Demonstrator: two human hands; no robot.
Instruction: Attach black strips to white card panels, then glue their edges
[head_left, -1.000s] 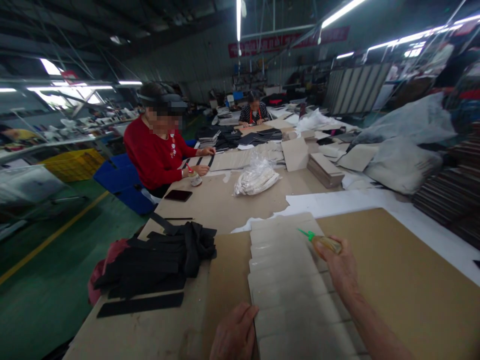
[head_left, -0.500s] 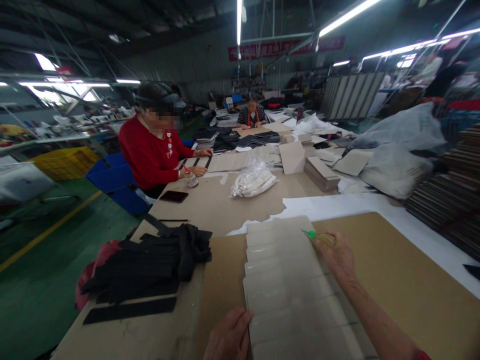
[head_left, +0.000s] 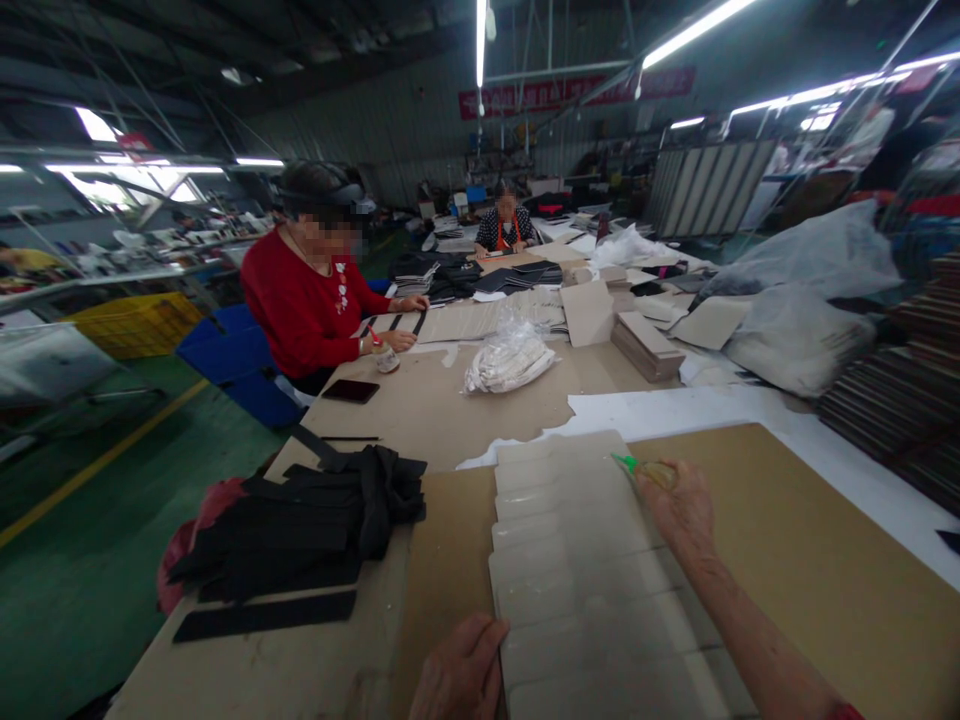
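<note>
My right hand point(head_left: 684, 503) is wrapped around a small glue bottle point(head_left: 660, 474) with amber-coloured contents and a green nozzle point(head_left: 623, 462). The nozzle points left, over the far right part of a row of grey cardboard pieces point(head_left: 577, 560). These pieces overlap like shingles, and shiny wet streaks show along their edges. At the row's near left edge is my left hand point(head_left: 461, 668), its fingers closed together against the card edge. Left of the row lies a heap of black strips point(head_left: 300, 530), with one single black strip point(head_left: 266, 616) in front of it.
A brown board point(head_left: 795, 520) lies under the row. Beyond are a clear bag of white material point(head_left: 510, 362), a phone point(head_left: 350, 391) and a stack of cards point(head_left: 646, 347). A co-worker in red point(head_left: 307, 290) sits at the left; another person point(head_left: 506, 225) sits farther back.
The view has shifted very slightly. My right hand and the glue bottle's nozzle are a little farther right at the far end of the row. My left hand stays at the card edge.
</note>
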